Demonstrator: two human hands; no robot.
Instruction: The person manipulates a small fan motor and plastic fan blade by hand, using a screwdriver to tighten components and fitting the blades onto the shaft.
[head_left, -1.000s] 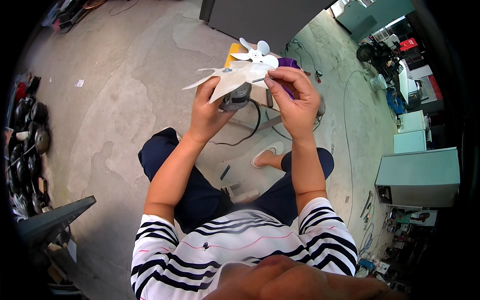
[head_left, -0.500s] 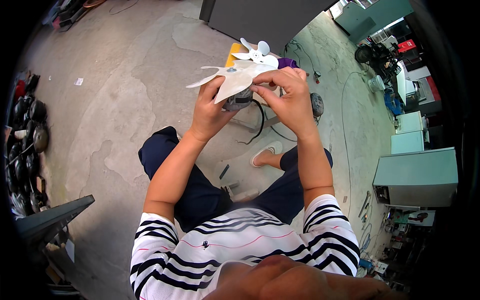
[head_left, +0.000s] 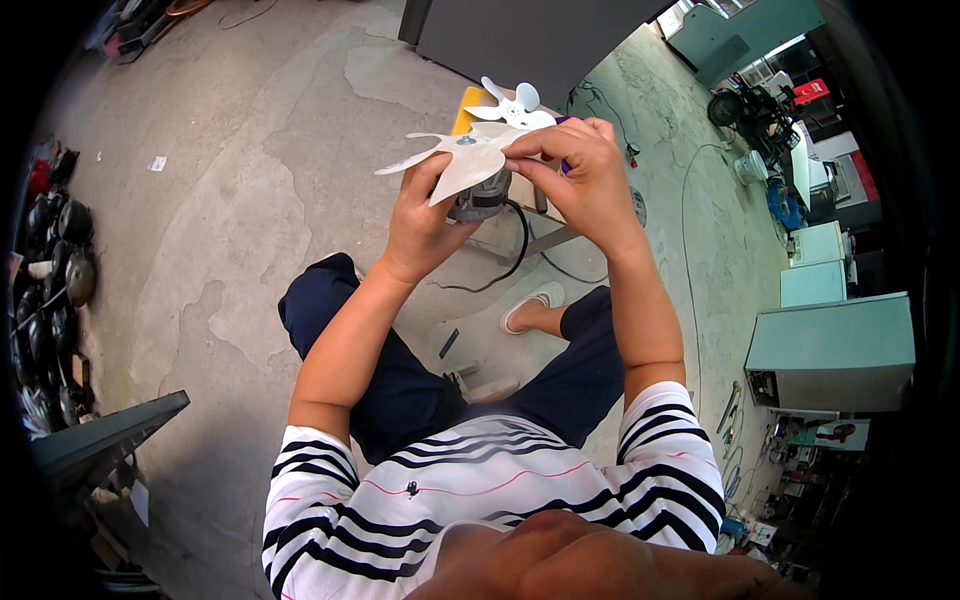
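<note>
A white fan blade (head_left: 462, 180) with several broad petals sits on a small grey motor (head_left: 484, 200), a metal fastener showing at its hub. My left hand (head_left: 425, 230) is closed around the motor from the left, its fingers partly hidden under the blade. At the blade's right edge, my right hand (head_left: 585, 185) has thumb and forefinger pinched together on the rim. A black cable (head_left: 525, 240) hangs down from beside the motor. Just beyond, a second, smaller white fan blade (head_left: 515, 108) lies near a yellow object (head_left: 466, 110).
A low stand (head_left: 550, 240) is partly hidden under my hands. To its right sits a round grey object (head_left: 638, 207). A large dark grey cabinet (head_left: 530, 40) rises ahead. Dark compressors (head_left: 50, 290) pile up at far left, and a pale green appliance (head_left: 830, 345) lies at right.
My right forearm has swung slightly outward to the right, with the fingers still at the blade's edge. The blade and motor have shifted only a little.
</note>
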